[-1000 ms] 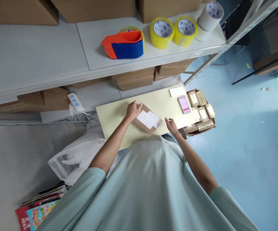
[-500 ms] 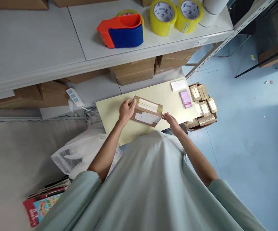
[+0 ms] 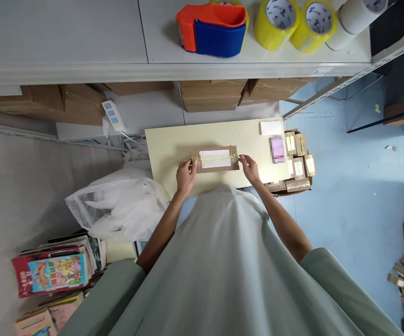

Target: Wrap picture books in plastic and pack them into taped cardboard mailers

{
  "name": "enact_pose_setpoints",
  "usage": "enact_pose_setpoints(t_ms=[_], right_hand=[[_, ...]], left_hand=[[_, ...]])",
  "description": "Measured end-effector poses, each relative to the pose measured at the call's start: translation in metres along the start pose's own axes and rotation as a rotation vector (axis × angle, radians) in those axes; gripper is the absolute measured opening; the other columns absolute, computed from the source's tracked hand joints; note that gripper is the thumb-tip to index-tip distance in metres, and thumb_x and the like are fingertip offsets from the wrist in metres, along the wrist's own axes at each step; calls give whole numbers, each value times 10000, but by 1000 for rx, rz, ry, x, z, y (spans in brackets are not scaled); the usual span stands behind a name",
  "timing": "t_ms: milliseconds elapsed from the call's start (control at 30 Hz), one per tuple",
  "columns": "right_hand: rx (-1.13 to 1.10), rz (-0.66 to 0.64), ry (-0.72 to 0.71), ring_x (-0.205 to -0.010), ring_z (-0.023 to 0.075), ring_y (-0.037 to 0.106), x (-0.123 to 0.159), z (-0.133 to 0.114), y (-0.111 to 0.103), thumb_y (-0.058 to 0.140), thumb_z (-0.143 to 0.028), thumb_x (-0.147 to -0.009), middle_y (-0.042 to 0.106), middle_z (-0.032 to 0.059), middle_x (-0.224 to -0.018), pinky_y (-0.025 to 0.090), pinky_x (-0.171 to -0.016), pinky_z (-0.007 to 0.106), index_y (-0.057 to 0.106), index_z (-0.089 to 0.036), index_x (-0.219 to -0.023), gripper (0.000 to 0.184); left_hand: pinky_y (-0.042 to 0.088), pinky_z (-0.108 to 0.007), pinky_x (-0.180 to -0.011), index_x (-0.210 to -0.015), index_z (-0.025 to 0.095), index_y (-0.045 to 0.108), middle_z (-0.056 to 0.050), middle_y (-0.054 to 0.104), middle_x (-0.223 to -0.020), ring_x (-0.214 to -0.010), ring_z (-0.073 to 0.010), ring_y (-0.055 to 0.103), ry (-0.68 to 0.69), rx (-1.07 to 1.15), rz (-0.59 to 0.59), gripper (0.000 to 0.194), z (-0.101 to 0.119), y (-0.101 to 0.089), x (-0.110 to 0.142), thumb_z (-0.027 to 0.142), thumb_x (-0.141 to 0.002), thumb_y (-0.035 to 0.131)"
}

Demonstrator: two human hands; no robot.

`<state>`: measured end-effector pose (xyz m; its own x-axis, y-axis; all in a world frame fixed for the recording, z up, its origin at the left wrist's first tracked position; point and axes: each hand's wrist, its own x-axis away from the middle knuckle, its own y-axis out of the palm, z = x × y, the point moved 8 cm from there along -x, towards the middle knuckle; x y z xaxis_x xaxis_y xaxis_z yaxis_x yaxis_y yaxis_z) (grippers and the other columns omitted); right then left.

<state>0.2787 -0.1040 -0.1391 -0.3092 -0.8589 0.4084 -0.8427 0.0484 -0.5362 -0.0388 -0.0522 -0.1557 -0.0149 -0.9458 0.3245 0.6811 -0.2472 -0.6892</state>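
The brown parcel (image 3: pixel 215 159) is between my two hands, on the tabletop (image 3: pixel 166 149) or just above it; I cannot tell which. Its long axis runs from left to right, from one hand to the other, almost parallel to the far edge of the tabletop. From my left hand (image 3: pixel 185 176) it extends to the right, and from my right hand (image 3: pixel 250 169) it extends to the left. The left hand is the nearer one, as its fingers are closed on the left end, with the thumb over the near corner. My right fingers are nearly closed, at the right end, with the tips at its edge; whether they grip it or only touch it, I cannot tell.

I count one parcel, one white flat block (image 3: pixel 271 128) and one pinkish-purple object (image 3: pixel 277 149), these last two to the right of the parcel. Beside the right end of the tabletop is one open carton (image 3: pixel 311 186) with about seven small boxes (image 3: pixel 298 185). On the shelf (image 3: pixel 82 37) I see one tape dispenser (image 3: pixel 219 37) and two yellow tape rolls (image 3: pixel 277 23) standing apart from it.
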Motion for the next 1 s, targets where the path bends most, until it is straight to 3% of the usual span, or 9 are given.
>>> enact_pose_setpoints(t_ms=[67, 200, 333, 500, 633, 700, 900, 1000], right_hand=[[119, 29, -28, -1235, 304, 741, -6, -7, 6, 306, -601, -1160, 793, 197, -1329, 565, -1010, 390, 715, -187, -1244, 588], [445, 117, -24, -1124, 298, 747, -12, -21, 22, 296, -409, -1194, 755, 205, -1292, 500, -1101, 437, 634, -194, -1156, 403], [617, 116, -32, -1139, 320, 744, -11, -30, 41, 340, -457, -1210, 740, 212, -1229, 459, -1142, 460, 559, -183, -1182, 352], [544, 64, -61, -1160, 337, 737, 2, -24, 46, 352, -628, -1189, 741, 215, -1247, 472, -1135, 446, 539, -161, -1279, 511], [367, -7, -73, -1026, 302, 738, 15, -10, 36, 100, -551, -1210, 776, 137, -1182, 523, -921, 367, 584, -207, -1381, 618], [354, -36, -67, -964, 297, 732, 20, -5, 33, 74, -536, -1209, 793, 111, -1125, 504, -853, 347, 629, -230, -1379, 655], [524, 36, -34, -1031, 301, 754, 16, -12, 36, 318, -507, -1222, 819, 156, -1156, 487, -940, 351, 714, -199, -1221, 502], [514, -13, -23, -999, 321, 767, 13, -13, 34, 390, -551, -1204, 833, 149, -1138, 500, -882, 352, 743, -215, -1209, 488]], left_hand=[[581, -381, -1019, -1065, 217, 748, -169, 747, -1153, -1075, -283, 748, 22, -11, -7, 487, 2, 0, -2, 568, -1164, 426], [575, -430, -1050, -994, 224, 709, -189, 723, -1134, -1137, -330, 726, 78, -26, -3, 464, 10, 0, -6, 553, -1163, 429], [564, -483, -1098, -1025, 209, 702, -220, 701, -1193, -1202, -388, 715, 36, -53, -6, 461, 13, 5, -14, 616, -1124, 512], [568, -473, -1073, -1009, 184, 712, -232, 728, -1183, -1200, -399, 725, -73, -53, -61, 556, 4, 17, -32, 719, -1077, 576], [571, -452, -1051, -998, 187, 723, -214, 757, -1107, -1218, -396, 720, -46, -44, -129, 629, -8, 25, -41, 766, -1092, 497], [570, -464, -1065, -1050, 177, 733, -235, 754, -1158, -1241, -409, 720, -27, -33, -138, 648, -12, 27, -42, 758, -1106, 452], [540, -541, -1142, -1448, 132, 641, -303, 696, -1426, -1354, -433, 691, 0, 28, -107, 651, -10, 28, -41, 608, -1157, 306], [544, -524, -1130, -1363, 145, 680, -288, 737, -1362, -1319, -416, 709, 19, 21, -122, 599, -7, 26, -42, 568, -1168, 303]])
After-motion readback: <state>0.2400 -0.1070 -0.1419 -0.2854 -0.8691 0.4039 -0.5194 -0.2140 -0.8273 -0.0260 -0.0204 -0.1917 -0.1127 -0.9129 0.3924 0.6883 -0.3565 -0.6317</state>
